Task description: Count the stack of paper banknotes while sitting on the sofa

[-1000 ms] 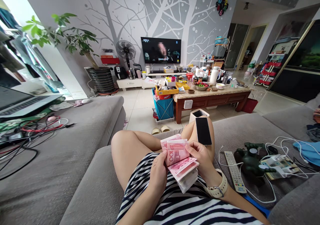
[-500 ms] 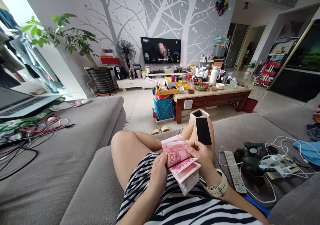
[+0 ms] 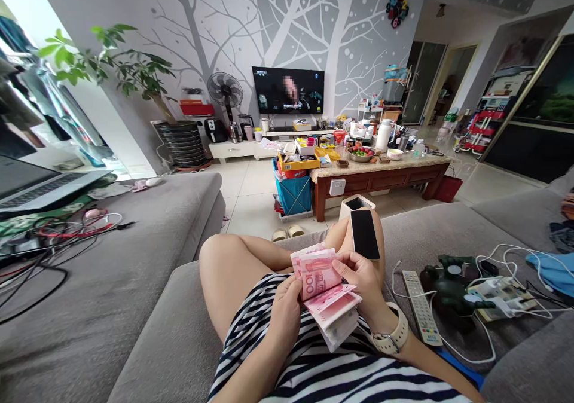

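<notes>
A stack of pink 100 banknotes (image 3: 319, 274) is held above my lap, bent so that part stands up and part hangs down toward me. My left hand (image 3: 287, 301) is closed on its left edge, thumb on the front. With thumb and fingers, my right hand (image 3: 361, 280) pinches the upper right edge of the front note. The lower ends of the notes fan apart below my fingers, and some paler notes show there. A black-screened phone (image 3: 365, 234) lies on my right knee, just beyond my right hand.
On the grey sofa (image 3: 417, 229) to my right lie a remote control (image 3: 421, 307), a dark green figure (image 3: 452, 286) and a power strip (image 3: 504, 295) with white cables. A laptop (image 3: 45, 182) and tangled cables are at left. Ahead stands a crowded coffee table (image 3: 381, 176).
The banknotes have shifted very slightly, and the upright ones lean a little differently. Both hands keep nearly the same place and grip.
</notes>
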The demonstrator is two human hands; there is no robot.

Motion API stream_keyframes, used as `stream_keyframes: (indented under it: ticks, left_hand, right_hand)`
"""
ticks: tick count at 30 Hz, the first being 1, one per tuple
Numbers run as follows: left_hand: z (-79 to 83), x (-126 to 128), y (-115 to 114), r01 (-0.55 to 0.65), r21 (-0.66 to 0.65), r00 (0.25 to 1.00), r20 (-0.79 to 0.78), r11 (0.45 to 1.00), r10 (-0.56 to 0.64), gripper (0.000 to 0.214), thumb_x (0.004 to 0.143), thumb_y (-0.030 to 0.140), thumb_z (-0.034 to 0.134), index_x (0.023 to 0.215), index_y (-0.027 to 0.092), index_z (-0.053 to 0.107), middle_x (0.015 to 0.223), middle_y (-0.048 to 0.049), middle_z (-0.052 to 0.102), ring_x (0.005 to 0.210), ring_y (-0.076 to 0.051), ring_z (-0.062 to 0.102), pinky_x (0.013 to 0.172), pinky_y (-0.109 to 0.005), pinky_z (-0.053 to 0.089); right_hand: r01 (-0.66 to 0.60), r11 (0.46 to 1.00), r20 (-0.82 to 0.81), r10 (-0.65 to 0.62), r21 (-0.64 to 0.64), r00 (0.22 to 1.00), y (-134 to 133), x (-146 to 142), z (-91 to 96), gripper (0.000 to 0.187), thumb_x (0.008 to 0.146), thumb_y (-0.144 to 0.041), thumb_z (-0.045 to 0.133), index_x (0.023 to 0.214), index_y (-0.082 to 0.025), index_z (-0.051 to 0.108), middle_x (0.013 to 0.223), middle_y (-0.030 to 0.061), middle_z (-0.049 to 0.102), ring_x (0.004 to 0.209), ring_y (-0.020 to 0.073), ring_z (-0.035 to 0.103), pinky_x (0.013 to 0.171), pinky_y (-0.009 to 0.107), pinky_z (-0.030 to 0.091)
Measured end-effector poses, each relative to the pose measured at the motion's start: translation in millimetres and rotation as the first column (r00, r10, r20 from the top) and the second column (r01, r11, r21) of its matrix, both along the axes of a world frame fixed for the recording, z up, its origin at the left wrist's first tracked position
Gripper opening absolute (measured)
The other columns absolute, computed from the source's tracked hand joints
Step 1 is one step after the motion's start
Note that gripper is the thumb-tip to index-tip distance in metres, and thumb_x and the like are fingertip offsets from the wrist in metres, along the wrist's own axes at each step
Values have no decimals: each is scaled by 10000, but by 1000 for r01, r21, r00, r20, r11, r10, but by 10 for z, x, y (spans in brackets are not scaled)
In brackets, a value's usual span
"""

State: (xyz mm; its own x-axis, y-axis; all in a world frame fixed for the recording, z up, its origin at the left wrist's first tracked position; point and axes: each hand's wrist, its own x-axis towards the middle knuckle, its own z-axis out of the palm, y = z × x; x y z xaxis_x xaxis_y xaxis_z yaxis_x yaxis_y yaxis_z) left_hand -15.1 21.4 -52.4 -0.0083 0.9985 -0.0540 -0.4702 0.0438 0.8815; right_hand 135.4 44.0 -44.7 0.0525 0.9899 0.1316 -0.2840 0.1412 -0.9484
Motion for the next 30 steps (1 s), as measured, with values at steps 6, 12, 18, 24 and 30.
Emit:
stream_keyframes:
  ticks: [6, 12, 18, 24, 30]
  left_hand:
    - [-58, -11, 18, -42, -12, 999, 18, 999, 42, 177, 749, 334, 631, 651, 200, 694, 664, -12, 661, 636, -172, 544, 660, -272, 448]
    - [-69, -15, 35, -82, -24, 996, 35, 996, 83, 135, 749, 298, 645, 704, 204, 731, 762, -37, 716, 743, -205, 600, 751, -297, 475]
    - [-92, -19, 50, -98, -7, 995, 34, 995, 98, 146, 754, 273, 630, 704, 201, 747, 812, -53, 743, 788, -219, 618, 783, -309, 485]
    - [-69, -13, 44, -115, -15, 992, 55, 993, 115, 142, 751, 284, 647, 708, 201, 754, 806, -48, 747, 777, -214, 627, 758, -295, 492]
    - [7, -6, 19, -120, -39, 990, 64, 992, 122, 130, 733, 286, 664, 726, 200, 761, 841, -51, 762, 786, -225, 651, 754, -300, 507]
  right_hand:
    - [40, 998, -3, -40, 40, 999, -5, 6, 3, 290, 663, -378, 819, 673, -179, 609, 612, -26, 564, 572, 122, 468, 544, 243, 363]
    - [-19, 998, -40, 21, 65, 999, -71, 11, 27, 237, 710, -338, 801, 704, -185, 620, 644, -26, 564, 607, 124, 472, 564, 238, 364]
    - [-86, 994, -64, 90, 62, 994, -97, -5, 61, 203, 722, -339, 792, 760, -174, 681, 703, -1, 637, 643, 132, 524, 610, 242, 414]
    - [-77, 995, -54, 80, 69, 995, -105, 6, 70, 201, 742, -357, 773, 746, -174, 688, 688, -1, 646, 628, 134, 529, 593, 238, 416]
    - [-98, 991, -47, 103, 87, 994, -102, 11, 43, 188, 772, -351, 756, 747, -180, 682, 692, -4, 650, 629, 132, 528, 585, 231, 412]
